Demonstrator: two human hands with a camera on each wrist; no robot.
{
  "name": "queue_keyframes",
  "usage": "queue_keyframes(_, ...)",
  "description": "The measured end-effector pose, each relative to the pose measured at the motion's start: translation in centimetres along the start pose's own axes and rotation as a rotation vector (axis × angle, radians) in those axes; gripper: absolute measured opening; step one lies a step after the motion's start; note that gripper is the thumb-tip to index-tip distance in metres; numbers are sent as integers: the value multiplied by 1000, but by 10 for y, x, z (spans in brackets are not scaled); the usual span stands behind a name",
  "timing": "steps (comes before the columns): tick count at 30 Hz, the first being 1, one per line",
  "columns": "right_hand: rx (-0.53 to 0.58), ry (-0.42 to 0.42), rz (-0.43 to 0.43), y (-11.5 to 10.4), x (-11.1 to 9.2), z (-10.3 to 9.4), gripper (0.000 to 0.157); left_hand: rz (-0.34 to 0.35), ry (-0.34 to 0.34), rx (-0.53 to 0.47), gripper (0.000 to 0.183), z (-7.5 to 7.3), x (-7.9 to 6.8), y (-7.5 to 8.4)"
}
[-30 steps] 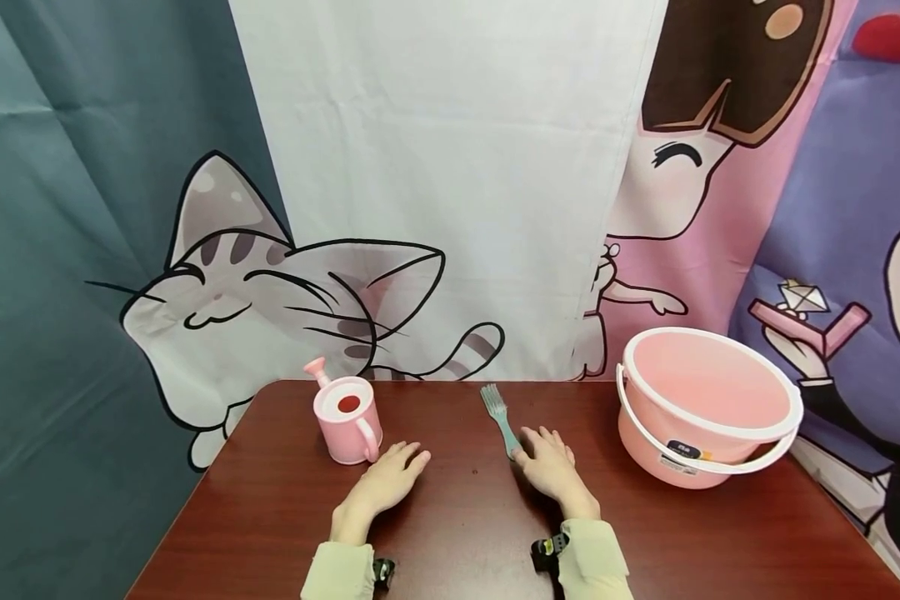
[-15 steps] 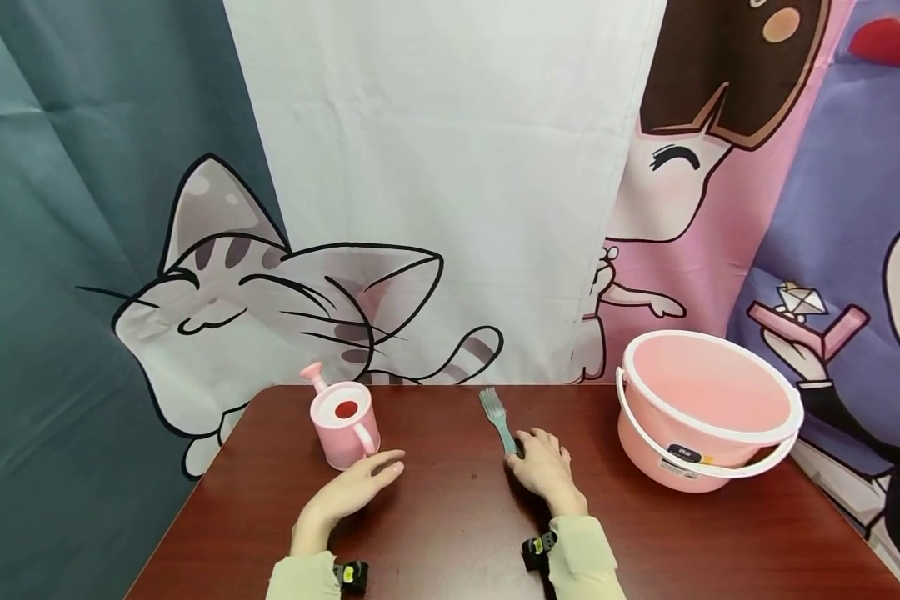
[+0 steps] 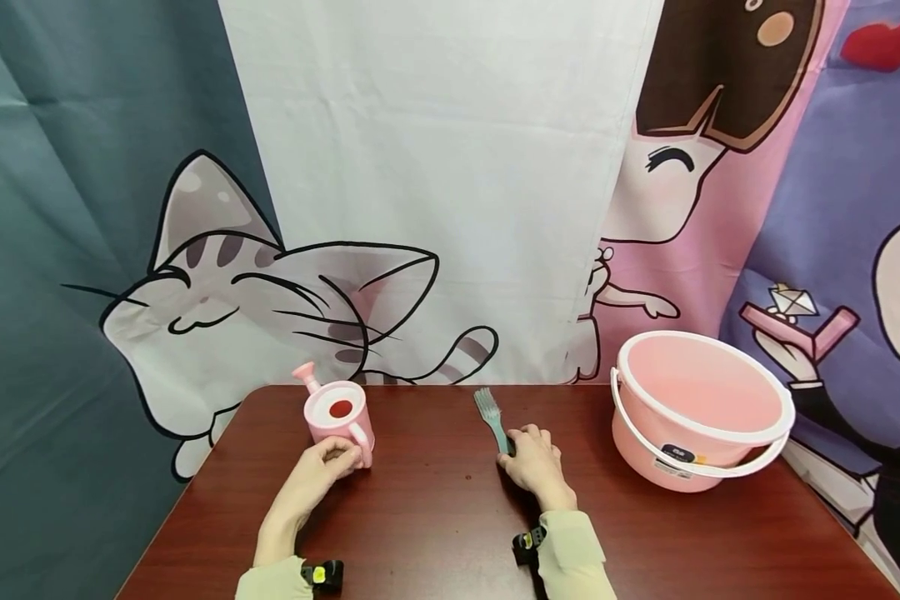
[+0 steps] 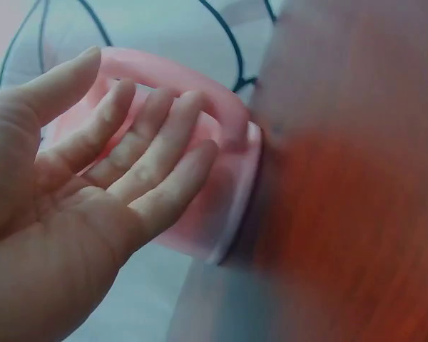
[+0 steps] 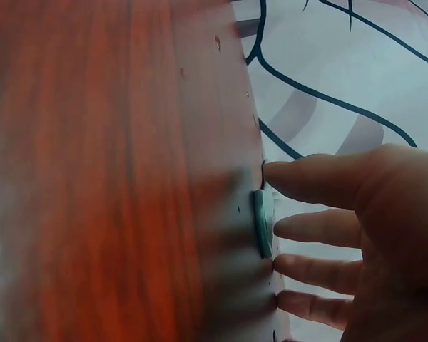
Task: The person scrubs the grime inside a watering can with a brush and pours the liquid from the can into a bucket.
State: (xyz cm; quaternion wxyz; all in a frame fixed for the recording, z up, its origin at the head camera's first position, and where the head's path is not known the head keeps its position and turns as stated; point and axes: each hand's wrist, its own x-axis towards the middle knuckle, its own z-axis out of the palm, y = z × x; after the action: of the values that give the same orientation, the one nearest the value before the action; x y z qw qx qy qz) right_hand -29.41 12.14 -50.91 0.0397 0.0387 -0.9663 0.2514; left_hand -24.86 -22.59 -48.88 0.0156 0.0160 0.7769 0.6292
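Bucket (image 3: 701,396) flanks relaxed right hand (image 3: 534,462) at fork (image 3: 493,418); relaxed left hand (image 3: 317,472) reaches watering can (image 3: 332,426).

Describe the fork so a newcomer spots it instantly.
On the brown table, look between the watering can and the bucket. The fork lies with tines pointing away from the person, handle reaching their right hand. Unlike those mostly pink neighbours, it is blue-green.

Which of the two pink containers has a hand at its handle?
The watering can, at left: the left hand is at its handle. The bucket, at far right, has neither hand on it.
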Motion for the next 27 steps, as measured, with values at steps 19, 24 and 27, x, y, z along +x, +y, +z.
queue_keyframes(19,44,13,79,-11,7,6,51,81,8,-9,32,20,11,-2)
queue_keyframes(24,38,5,101,-12,6,6,45,73,41,-10,30,23,11,-4)
queue_keyframes(27,39,3,117,-13,7,6,37,66,57,4,24,23,10,-4)
